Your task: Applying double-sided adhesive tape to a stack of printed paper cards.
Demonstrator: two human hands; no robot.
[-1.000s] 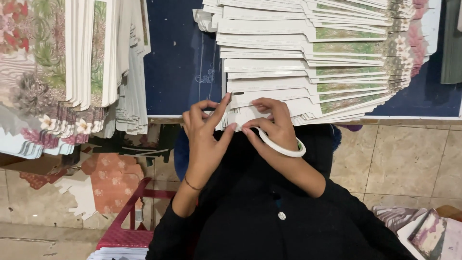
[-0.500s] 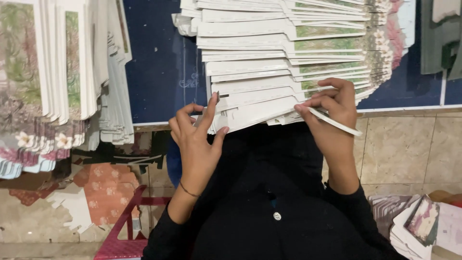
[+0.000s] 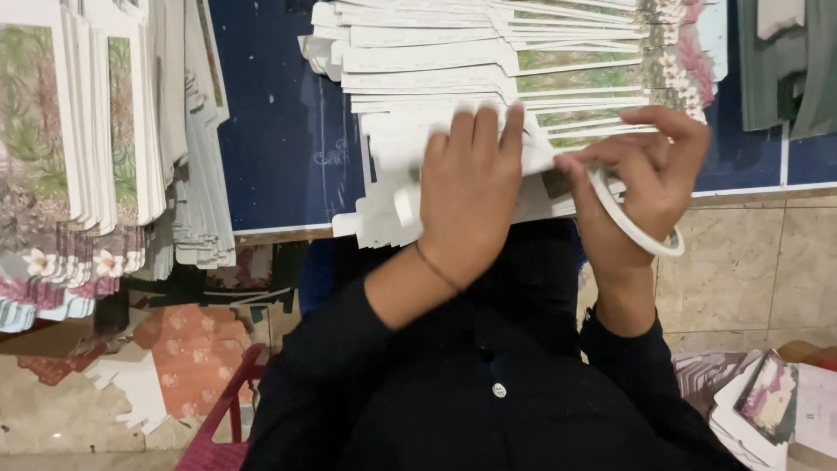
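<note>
A fanned stack of flat white card blanks (image 3: 488, 52) with floral printed ends lies on a dark blue table (image 3: 279, 131). My left hand (image 3: 471, 187) lies over the nearest blank at the table's front edge, fingers together on top, thumb hidden beneath. My right hand (image 3: 645, 174) is just to its right, fingertips pinched at the same blank's right part. A white tape ring (image 3: 636, 228) hangs around the right hand's fingers. Black sleeves cover both arms.
Another tall stack of printed card blanks (image 3: 96, 131) overhangs the table's left side. Below it, orange floral offcuts (image 3: 183, 349) and a red plastic stool (image 3: 222, 419) sit on the tiled floor. More printed cards (image 3: 767, 401) lie at the lower right.
My left hand has slid right and flattened onto the nearest blank. My right hand has closed in beside it, the tape ring swinging down. The view has shifted closer to the stack.
</note>
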